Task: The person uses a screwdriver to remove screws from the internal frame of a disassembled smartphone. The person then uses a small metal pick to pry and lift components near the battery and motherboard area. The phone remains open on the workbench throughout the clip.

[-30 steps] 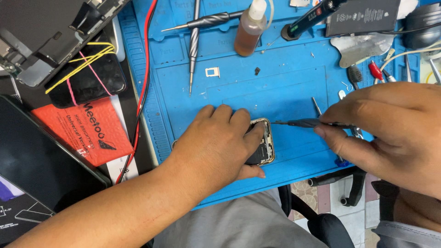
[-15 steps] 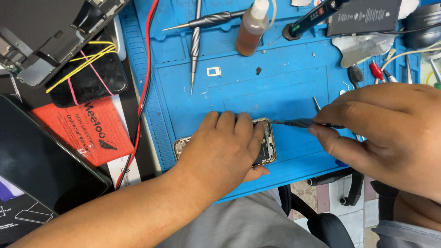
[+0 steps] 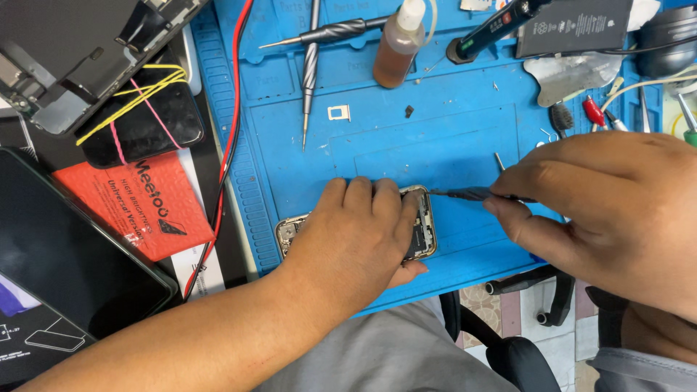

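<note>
While I look down, my left hand [image 3: 363,236] lies flat over an opened phone [image 3: 423,231] on the blue mat [image 3: 450,145], fingers spread and pressing it down so it cannot slide. Only the phone's two ends peek out from under my hand, and I can see small metal parts inside, so its cover is already off. My right hand [image 3: 602,210] is curled tight around a thin dark tool [image 3: 465,194], and the tip of the tool sits just at the phone's right edge. I think the work inside is not finished, because the phone is open and nothing is closed up yet. A little farther away on the mat lie a tiny white tray [image 3: 339,112] and a small dark bit [image 3: 409,111], near each other. Farther still are two long screwdrivers [image 3: 312,65], a brown bottle [image 3: 396,51] and a flat black battery [image 3: 573,25].
</note>
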